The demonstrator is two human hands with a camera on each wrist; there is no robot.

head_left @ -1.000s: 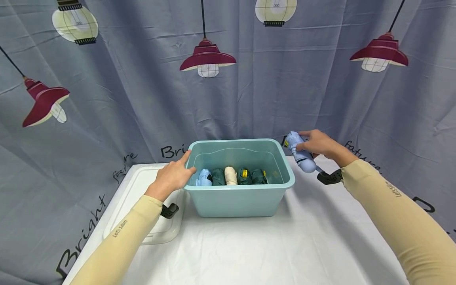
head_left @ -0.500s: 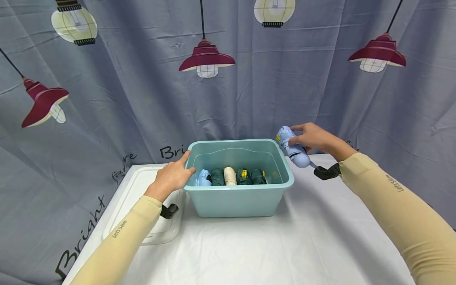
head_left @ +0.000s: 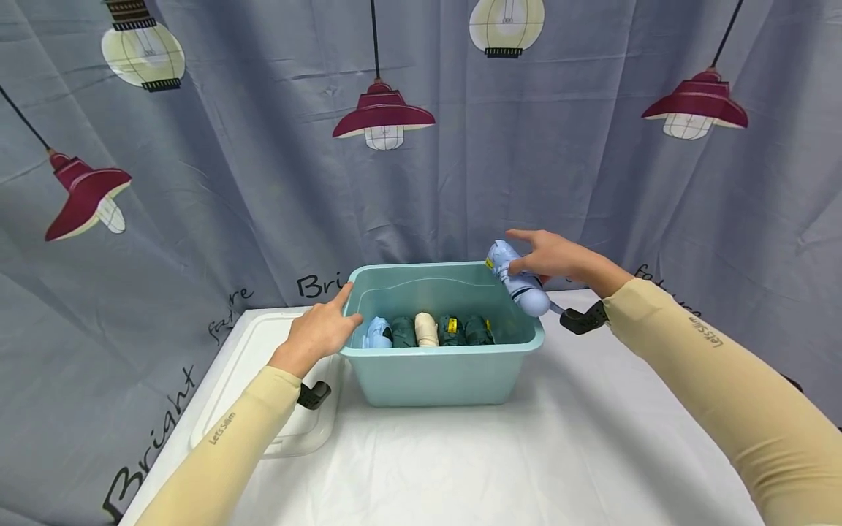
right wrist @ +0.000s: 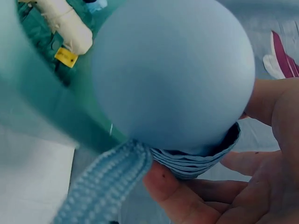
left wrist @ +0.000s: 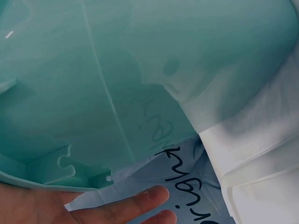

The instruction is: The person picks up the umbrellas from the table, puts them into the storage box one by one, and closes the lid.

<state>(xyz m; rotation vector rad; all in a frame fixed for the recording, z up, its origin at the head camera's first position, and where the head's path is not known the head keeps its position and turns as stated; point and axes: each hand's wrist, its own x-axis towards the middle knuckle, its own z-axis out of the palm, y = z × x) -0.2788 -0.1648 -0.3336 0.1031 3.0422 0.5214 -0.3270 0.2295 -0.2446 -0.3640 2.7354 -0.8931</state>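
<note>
My right hand [head_left: 552, 257] grips a folded light blue umbrella [head_left: 528, 294] over the right rim of a teal plastic bin [head_left: 439, 380]. The umbrella is tilted, its round handle end nearer me. In the right wrist view its knob [right wrist: 173, 70] fills the middle, a woven wrist strap [right wrist: 105, 186] hangs down, and the fingers curl round the pleated fabric. My left hand [head_left: 317, 332] rests at the bin's left rim with straight fingers. Several folded umbrellas lie in a row inside: light blue [head_left: 378, 333], cream [head_left: 426, 331] and dark green [head_left: 452, 331].
A clear-white lid [head_left: 299, 435] lies on the white-covered table [head_left: 460, 467] left of the bin, partly under my left forearm. A grey-blue curtain [head_left: 421, 190] with printed lamps hangs close behind the bin.
My right hand has carried the light blue umbrella leftward from beside the bin to over its right rim. The left hand keeps its place on the left rim.
</note>
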